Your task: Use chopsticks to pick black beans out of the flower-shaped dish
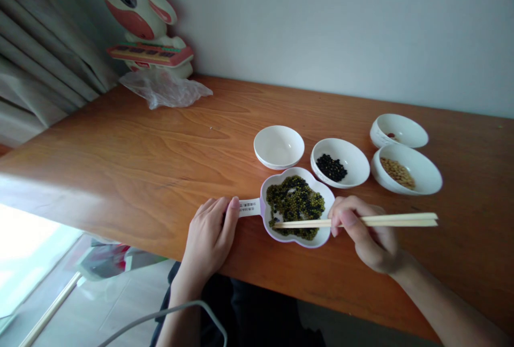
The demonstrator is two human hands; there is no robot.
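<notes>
Two pale chopsticks (405, 224) are pinched between the thumb and fingers of the right hand (369, 242); I see those fingers closed on the shafts, tips lowered into mixed green and black beans (299, 205). On the other side I have the left hand (209, 234) curled nearly closed about the printed handle (249, 207), thumb uppermost; how hard it presses I cannot tell. The cloud-shaped white dish (277, 180), purple-rimmed, holds those beans and rests on the wooden table (225, 122), just in from its front edge.

Farther out, toward the back edge, I find a plain white bowl (281, 146) just behind the dish, then a bowl of black beans (355, 170) to its right. Nearer the table's right edge stands a bowl of tan beans (428, 175), with another bowl (412, 133) behind it holding some reddish bits (392, 136).

At the back left corner I see a toy cow (132, 20) with a keyboard (152, 55), a crumpled clear bag (166, 89) before it.
</notes>
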